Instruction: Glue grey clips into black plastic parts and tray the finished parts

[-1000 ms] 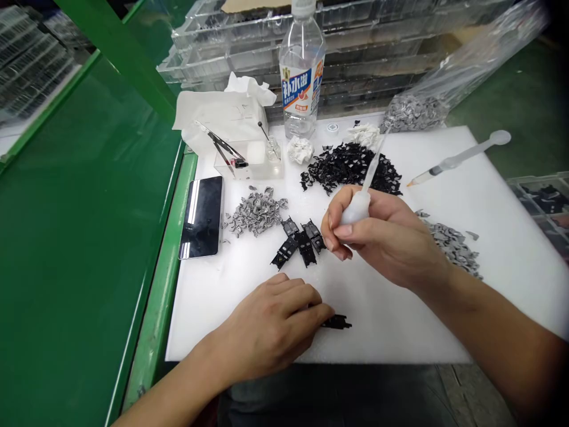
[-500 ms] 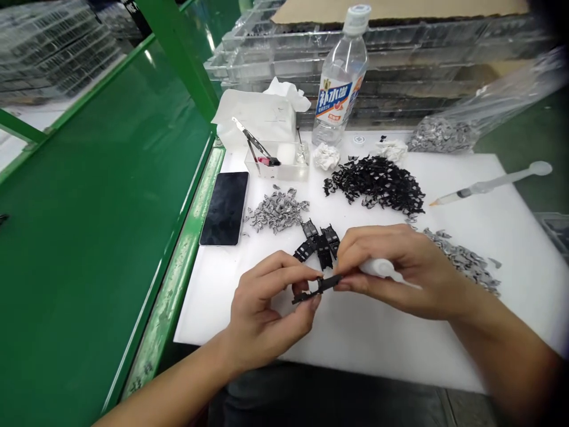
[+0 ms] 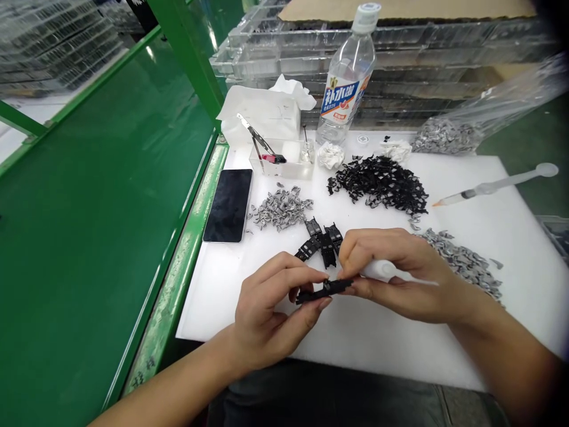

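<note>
A thin black plastic part (image 3: 316,292) is pinched by its left portion between the thumb and fingers of my left hand (image 3: 275,305). My right hand (image 3: 400,273) closes its thumb and forefinger at the part's right end. Tucked in that same hand is a white plastic dropper-like tool (image 3: 382,270), its thin tip pointing right; the palm hides some of it. Just beyond my fingers, several similar black parts (image 3: 328,252) lie overlapping on the white work surface (image 3: 231,279).
Small grey pieces (image 3: 284,207) and black clips (image 3: 382,184) lie in piles, with more grey pieces (image 3: 471,261) at right. A phone (image 3: 227,204), tweezers (image 3: 255,133) in a clear box (image 3: 284,169), a bottle (image 3: 349,83) and a syringe (image 3: 493,187) stand or lie around.
The held black part has turned a little and lies flatter, with its opening less visible. Both hands keep their grip. The whole view has shifted slightly.
</note>
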`<state>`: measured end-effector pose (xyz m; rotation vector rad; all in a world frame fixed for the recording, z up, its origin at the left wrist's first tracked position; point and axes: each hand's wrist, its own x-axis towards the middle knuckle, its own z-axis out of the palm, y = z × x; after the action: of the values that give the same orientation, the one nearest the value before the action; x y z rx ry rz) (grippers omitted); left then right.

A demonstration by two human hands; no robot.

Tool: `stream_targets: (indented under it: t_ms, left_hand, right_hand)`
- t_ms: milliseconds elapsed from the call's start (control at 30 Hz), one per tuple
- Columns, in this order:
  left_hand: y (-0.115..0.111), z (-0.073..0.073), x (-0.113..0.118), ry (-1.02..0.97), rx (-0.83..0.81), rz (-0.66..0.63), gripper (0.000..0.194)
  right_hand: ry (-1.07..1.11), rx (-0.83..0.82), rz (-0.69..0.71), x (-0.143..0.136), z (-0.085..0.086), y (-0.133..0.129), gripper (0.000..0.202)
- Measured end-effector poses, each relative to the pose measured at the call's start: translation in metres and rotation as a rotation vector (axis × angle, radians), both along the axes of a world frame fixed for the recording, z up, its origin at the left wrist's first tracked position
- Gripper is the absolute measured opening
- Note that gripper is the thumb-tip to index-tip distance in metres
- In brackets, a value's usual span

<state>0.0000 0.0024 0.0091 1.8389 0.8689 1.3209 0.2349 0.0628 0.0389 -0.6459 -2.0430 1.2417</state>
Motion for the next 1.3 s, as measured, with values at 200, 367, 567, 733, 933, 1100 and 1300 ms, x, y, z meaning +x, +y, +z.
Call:
stream_targets:
  t_ms: [200, 367, 567, 733, 933, 1100, 1300]
  left_hand:
    - [-0.003, 0.004, -0.002, 0.100, 0.134, 0.032, 0.033]
    - [-0.003, 0.004, -0.002, 0.073, 0.080, 0.059, 0.031]
    - [-0.001, 0.002, 0.000, 0.086, 0.074, 0.015, 0.041]
    - [-0.001, 0.002, -0.001, 0.100, 0.129, -0.017, 0.036]
    - [-0.004, 0.008, 0.003, 0.001, -0.073, 0.008, 0.028]
    - [-0.002, 0.009, 0.008, -0.127, -0.306, 0.013, 0.013]
    - [0.003, 0.004, 0.005, -0.091, -0.324, 0.005, 0.013]
  right_hand:
    - [0.080, 0.102, 0.032, -0.005, 0.005, -0.001, 0.030]
    - [0.106, 0.137, 0.001, -0.006, 0.002, 0.000, 0.025]
    - [0.126, 0.091, 0.014, -0.004, 0.000, 0.000, 0.023]
    - [0.135, 0.067, 0.033, -0.005, -0.001, 0.000, 0.023]
    - [0.188, -0.339, -0.056, 0.001, -0.002, -0.006, 0.038]
    - [0.304, -0.456, -0.216, 0.007, 0.001, -0.006, 0.007]
    - [0.231, -0.217, -0.598, 0.015, 0.001, -0.015, 0.028]
